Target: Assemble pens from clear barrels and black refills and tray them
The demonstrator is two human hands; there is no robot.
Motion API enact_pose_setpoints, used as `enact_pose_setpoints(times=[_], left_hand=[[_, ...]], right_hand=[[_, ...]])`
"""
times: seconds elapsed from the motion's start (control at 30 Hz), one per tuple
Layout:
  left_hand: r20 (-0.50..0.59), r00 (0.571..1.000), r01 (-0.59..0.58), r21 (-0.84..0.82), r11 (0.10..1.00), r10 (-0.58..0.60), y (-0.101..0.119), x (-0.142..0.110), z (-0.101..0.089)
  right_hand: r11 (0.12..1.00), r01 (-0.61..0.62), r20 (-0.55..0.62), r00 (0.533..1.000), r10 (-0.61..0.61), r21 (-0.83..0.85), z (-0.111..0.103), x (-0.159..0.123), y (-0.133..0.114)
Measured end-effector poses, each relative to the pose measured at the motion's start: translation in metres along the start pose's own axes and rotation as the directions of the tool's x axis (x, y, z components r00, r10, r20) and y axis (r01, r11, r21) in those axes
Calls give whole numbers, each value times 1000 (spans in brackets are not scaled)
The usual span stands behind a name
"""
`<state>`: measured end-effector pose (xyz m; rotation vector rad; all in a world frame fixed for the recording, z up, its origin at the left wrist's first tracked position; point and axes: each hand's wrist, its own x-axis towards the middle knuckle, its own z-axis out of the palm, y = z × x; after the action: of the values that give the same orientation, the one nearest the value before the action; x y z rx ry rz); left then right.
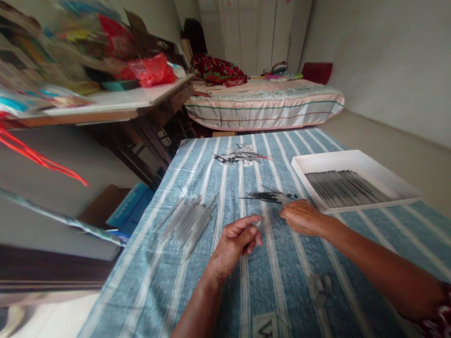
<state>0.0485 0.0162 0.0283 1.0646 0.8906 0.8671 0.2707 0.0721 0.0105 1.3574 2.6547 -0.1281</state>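
My left hand (234,244) rests on the blue striped tablecloth (282,281) with its fingers curled round a thin clear tube whose tip pokes out by the thumb. My right hand (303,217) lies just right of it, fingers pinched at the near end of a small pile of thin black refills (269,196). A heap of clear pen tubes (188,220) lies left of my left hand. A white tray (355,162) of finished dark pens stands to the right.
A small pile of mixed pen parts (239,156) lies at the table's far edge. A cluttered wooden table (116,101) stands at left, a bed (264,105) behind. Cardboard and a blue box (127,206) lie on the floor at left.
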Motion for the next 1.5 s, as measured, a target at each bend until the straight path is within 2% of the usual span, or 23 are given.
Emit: enact_pose_setpoints(times=[0.13,0.2,0.27,0.33,0.37,0.47,0.57,0.63,0.7,0.83,0.97,1.07,1.17,1.23,1.37,1.5], left_hand=[[21,1000,-3,10,1000,3,-1,0,1],[27,1000,-5,16,1000,4,-2,-1,2],[32,999,-6,17,1000,5,-2,-1,3],[39,999,-5,15,1000,4,-2,-1,3],[44,999,-3,15,1000,2,-2,-1,4],[68,998,11,19,1000,-12,-3,-1,4],[90,996,17,26,1000,-19,-5,0,3],[101,995,16,26,1000,-19,-6,0,3],[111,994,16,23,1000,-19,-7,0,3],[136,991,12,40,999,-17,-7,-1,3],[151,988,22,64,998,-31,-7,0,4],[65,996,44,144,989,-54,-9,4,2],[-64,996,79,212,974,-67,-11,8,-2],[-85,993,94,208,974,-78,-12,8,-4],[-21,996,93,184,979,-91,-11,7,-1],[14,995,95,159,983,-98,-11,5,2]], right_hand=[[999,7,-52,999,-5,39,0,-3,-1],[989,6,-105,994,9,147,-6,-6,-2],[946,28,-197,980,38,323,-13,-10,-4],[849,64,-254,963,84,524,-20,-14,-8],[780,67,-244,963,112,622,-23,-16,-11],[535,33,-130,981,144,844,-26,-22,-21],[336,92,-150,977,149,937,-27,-26,-31],[273,155,-208,962,179,949,-30,-28,-34],[316,180,-249,950,191,931,-34,-30,-35],[538,248,-366,923,121,806,-42,-33,-33],[622,253,-398,912,104,741,-40,-30,-33],[727,192,-388,915,109,659,-29,-27,-35],[818,91,-314,943,113,568,-16,-27,-35],[848,13,-248,959,140,530,-9,-31,-30],[862,-118,-186,954,237,493,0,-45,-14],[883,-135,-151,963,224,449,-3,-54,-11]])
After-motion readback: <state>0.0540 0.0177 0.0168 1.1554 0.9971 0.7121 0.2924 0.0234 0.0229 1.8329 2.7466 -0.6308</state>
